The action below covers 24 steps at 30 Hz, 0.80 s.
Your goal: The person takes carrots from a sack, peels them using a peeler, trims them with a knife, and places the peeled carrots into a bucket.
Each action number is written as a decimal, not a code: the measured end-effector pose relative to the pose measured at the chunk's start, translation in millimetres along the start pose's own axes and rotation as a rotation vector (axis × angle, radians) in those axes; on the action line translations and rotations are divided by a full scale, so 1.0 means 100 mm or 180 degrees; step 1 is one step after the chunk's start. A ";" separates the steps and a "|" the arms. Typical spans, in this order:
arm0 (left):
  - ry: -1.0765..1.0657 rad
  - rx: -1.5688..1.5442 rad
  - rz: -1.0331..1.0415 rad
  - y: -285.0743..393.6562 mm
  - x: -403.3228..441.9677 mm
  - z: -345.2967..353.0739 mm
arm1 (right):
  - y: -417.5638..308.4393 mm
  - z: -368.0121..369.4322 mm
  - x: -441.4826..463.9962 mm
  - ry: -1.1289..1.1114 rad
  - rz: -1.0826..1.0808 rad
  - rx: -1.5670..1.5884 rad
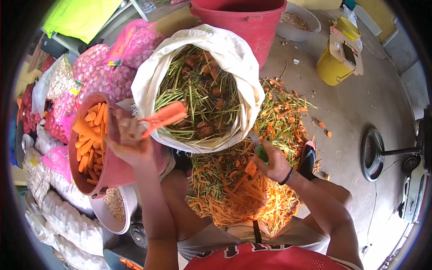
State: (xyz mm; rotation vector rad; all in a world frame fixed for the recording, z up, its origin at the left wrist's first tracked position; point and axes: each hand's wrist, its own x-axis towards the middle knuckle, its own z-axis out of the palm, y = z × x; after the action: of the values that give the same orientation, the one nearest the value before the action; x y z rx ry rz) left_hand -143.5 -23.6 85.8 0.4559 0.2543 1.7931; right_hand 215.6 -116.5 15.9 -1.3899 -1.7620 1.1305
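Observation:
My left hand (130, 141) is raised over the rim of a tilted red bucket (128, 168) of peeled carrots. Its fingers are curled around the thin end of a red plastic tool (165, 117), whose broad end points toward the sack. One carrot (85, 128) lies by the thumb; I cannot tell if they touch. My right hand (273, 162) is closed on a green-handled knife (260, 152), its short blade pointing up and away. Below it a heap of carrot peelings (252, 198) covers the floor between my legs. The open white sack (240, 58) holds stalks and unpeeled carrots.
Mesh bags of garlic (96, 74) and pale full sacks (67, 216) crowd the left side. A large red tub (243, 22) stands behind the sack. At right are a yellow container (332, 67) and a black wheel-like base (372, 154). A pale basin (128, 211) sits below the bucket.

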 end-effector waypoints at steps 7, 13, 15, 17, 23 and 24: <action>-0.0971 0.0573 -0.0994 -1.14 -0.50 0.44 | -0.16 0.18 0.26 -0.0152 0.0775 0.2738; -0.1315 0.2985 -0.1170 -1.40 -0.28 0.46 | 0.07 -0.16 0.38 0.0808 0.0739 0.1270; -0.1001 0.4751 -0.0999 -1.52 -0.01 0.20 | 0.13 -0.35 0.46 0.1347 0.0227 0.0725; -0.0822 0.6055 -0.1042 -1.61 0.30 -0.05 | 0.08 -0.55 0.44 0.1304 0.0369 0.0289; -0.0802 0.7440 0.0188 -2.14 0.47 -0.52 | 0.08 -0.66 0.29 0.1111 -0.0076 -0.0483; -0.0649 0.7421 -0.0139 -2.20 0.51 -0.48 | 0.08 -0.68 0.27 0.1010 -0.0298 -0.0574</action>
State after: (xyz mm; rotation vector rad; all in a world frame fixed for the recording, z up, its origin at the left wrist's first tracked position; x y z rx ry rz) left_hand 16.8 87.9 -36.7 2.0476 2.1200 0.5238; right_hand 271.2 -73.3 38.0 -1.4822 -1.7072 0.6714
